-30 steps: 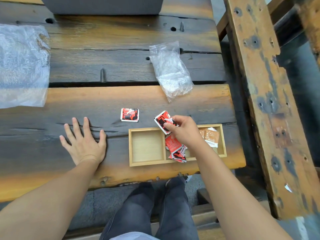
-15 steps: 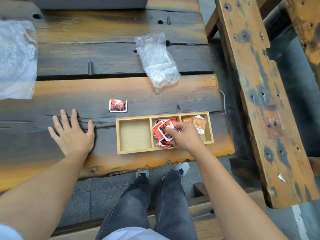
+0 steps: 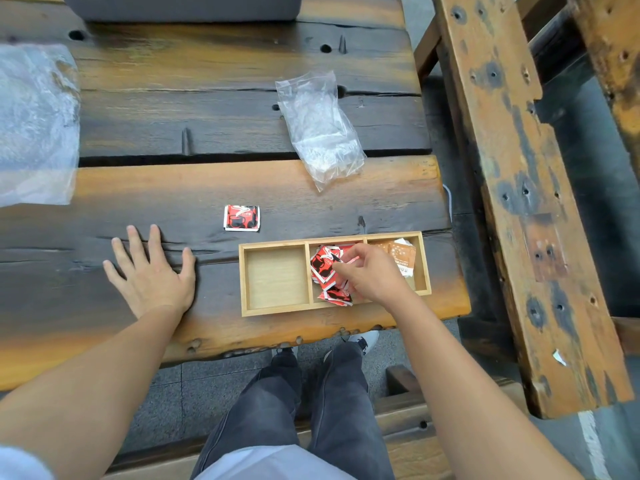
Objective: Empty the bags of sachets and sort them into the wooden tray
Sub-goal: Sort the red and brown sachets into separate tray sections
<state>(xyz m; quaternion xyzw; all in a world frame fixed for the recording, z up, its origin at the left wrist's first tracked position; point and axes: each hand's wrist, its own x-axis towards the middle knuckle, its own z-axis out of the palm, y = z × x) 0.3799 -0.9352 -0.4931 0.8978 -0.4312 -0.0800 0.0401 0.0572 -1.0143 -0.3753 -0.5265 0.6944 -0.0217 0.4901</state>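
The wooden tray (image 3: 273, 308) lies near the table's front edge and has three compartments. Its left one is empty. The middle one holds several red sachets (image 3: 323, 266), and the right one holds brown sachets (image 3: 403, 256). My right hand (image 3: 372, 277) is down in the middle compartment, fingertips pinched on the top red sachet of the pile. Another red sachet (image 3: 241, 218) lies loose on the table just behind the tray. My left hand (image 3: 152, 275) rests flat on the table left of the tray, fingers spread. A clear small bag (image 3: 320, 129) lies crumpled behind the tray.
A large clear plastic bag (image 3: 34, 126) lies at the table's left edge. A grey box (image 3: 180, 6) stands at the far edge. A heavy wooden beam (image 3: 512, 174) runs along the right. My legs (image 3: 304, 403) are below the table's front edge.
My right hand has carried a red sachet from above the tray's back rim down into the middle compartment onto the pile. My left hand has stayed flat on the table.
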